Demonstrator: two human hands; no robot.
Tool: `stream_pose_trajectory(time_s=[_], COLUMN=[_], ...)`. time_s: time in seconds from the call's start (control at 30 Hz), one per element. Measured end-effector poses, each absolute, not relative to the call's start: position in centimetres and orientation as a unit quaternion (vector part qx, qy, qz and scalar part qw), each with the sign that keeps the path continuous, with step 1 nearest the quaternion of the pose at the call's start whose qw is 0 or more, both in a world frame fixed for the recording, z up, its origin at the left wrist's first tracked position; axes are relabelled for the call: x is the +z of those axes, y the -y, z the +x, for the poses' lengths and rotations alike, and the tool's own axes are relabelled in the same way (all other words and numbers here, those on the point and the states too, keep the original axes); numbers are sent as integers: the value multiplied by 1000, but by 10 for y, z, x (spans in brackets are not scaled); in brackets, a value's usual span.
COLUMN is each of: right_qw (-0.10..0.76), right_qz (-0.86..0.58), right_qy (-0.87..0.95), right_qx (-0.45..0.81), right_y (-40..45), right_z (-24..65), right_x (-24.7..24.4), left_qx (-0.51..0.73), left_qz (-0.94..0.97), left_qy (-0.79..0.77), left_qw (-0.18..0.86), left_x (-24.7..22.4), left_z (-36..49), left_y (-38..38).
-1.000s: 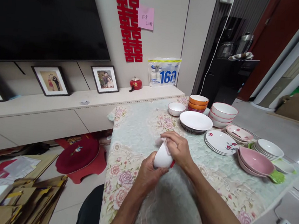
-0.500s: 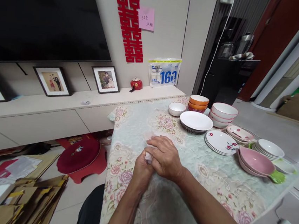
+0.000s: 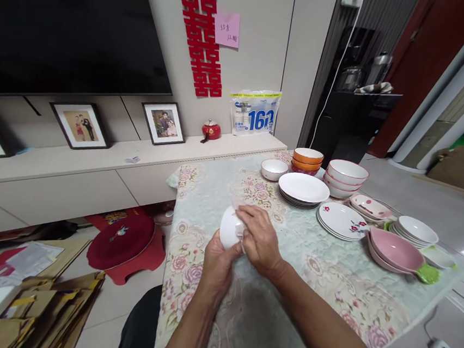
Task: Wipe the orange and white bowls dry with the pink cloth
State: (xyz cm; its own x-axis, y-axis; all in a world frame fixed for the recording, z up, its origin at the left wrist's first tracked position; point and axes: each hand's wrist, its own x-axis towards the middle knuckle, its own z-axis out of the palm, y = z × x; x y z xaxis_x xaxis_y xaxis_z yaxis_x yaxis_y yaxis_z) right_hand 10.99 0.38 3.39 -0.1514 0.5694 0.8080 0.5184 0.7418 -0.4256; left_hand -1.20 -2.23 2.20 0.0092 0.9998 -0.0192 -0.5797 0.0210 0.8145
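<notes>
A small white bowl [image 3: 230, 229] is tilted over the near part of the table, its outer side towards me. My left hand [image 3: 219, 257] grips it from below and the left, thumb along its lower edge. Curled over the bowl's right side is my right hand [image 3: 259, 239], which presses a thin white tissue [image 3: 240, 231] against it; most of the tissue is hidden under the fingers. Beyond the hands stand a single white bowl [image 3: 274, 170] with a thin red rim and a stack of white plates [image 3: 304, 187].
Farther right are orange bowls [image 3: 307, 156], white bowls with pink rims [image 3: 347, 173], flowered plates [image 3: 341, 221], small white bowls [image 3: 418, 229] and pink dishes [image 3: 397, 250]. A floral cloth [image 3: 202, 204] covers the table. A red stool [image 3: 125, 240] stands at left.
The small white bowl now shows between my hands, where before they covered nearly all of what they held. My right hand has shifted slightly right, and my left hand has opened wider around the bowl.
</notes>
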Motion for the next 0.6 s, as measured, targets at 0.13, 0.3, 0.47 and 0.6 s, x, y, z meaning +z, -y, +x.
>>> stream_pose_trajectory(time_s=[0.13,0.3,0.47,0.6], right_qw=[528,567,576,571], right_qz=[-335,-411,-528,-547], right_qy=[780,712,596,589], right_qx=[10,48,181,165], right_y=[-2,-12,-32,-30], right_z=[103,118,143,141], right_x=[36,27,13,14], left_qx=[646,582,491,476], left_qz=[295,391,529,548], left_qy=[-313,-376,-452,-455], left_qw=[631,605,524,516], left_x=[25,20,20,22], left_z=[-11,-9,-11,-13], left_y=[21,28,32,31])
